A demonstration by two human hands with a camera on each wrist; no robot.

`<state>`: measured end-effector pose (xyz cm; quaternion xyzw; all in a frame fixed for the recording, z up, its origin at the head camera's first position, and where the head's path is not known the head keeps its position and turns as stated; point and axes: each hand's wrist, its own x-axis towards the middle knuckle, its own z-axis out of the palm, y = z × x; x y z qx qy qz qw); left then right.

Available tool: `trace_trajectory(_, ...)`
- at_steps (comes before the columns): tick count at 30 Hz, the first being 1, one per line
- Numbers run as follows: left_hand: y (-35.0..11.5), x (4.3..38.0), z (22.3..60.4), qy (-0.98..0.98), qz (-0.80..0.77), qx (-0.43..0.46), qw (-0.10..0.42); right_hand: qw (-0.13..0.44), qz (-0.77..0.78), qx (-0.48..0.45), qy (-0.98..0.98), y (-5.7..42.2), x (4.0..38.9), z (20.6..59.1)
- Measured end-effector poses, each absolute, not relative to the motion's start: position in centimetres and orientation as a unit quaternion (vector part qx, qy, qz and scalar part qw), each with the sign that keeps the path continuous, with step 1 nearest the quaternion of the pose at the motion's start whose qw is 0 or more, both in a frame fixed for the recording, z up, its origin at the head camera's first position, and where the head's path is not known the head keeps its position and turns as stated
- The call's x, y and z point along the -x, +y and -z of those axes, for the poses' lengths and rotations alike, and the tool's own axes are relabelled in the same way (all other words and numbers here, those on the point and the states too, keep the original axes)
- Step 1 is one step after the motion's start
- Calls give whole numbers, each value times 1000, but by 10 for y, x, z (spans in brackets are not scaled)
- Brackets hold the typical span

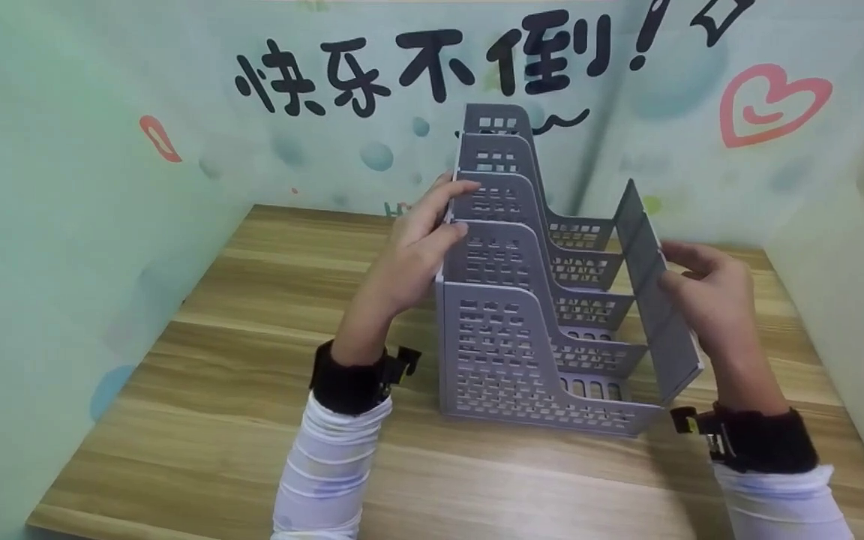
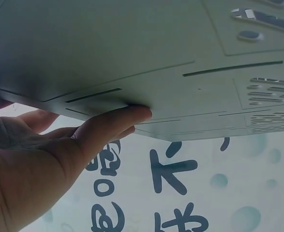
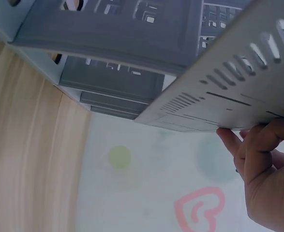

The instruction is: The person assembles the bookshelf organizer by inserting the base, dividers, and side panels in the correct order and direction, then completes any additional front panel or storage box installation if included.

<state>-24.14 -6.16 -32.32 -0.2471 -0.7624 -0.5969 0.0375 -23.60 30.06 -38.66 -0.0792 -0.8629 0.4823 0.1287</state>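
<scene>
A grey plastic file rack (image 1: 499,337) stands on the wooden table, its perforated dividers stepping from tall on the left to low on the right. My left hand (image 1: 417,251) holds the rack's tall left side, with fingertips over the edge. In the left wrist view, a finger of that hand lies along the flat outer face of the back panel (image 2: 156,92). At the low end, a grey slotted panel (image 1: 653,300) leans outward along the divider ends. My right hand (image 1: 717,296) pinches this panel by its outer edge, also visible in the right wrist view.
The wood-grain table (image 1: 267,360) extends to the left and in front of the rack. Behind it hangs a pale printed backdrop (image 1: 372,150) with black lettering and a pink heart. More printed sheeting borders both sides.
</scene>
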Motion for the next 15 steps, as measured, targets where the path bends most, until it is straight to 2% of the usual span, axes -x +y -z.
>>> trace_trajectory(7, -59, 245, 324, -752, 610, 246, 43, 141, -494, 79, -855, 308, 234, 379)
trace_trajectory(15, -59, 246, 327, -757, 606, 242, 44, 122, -497, 68, -857, 307, 235, 384)
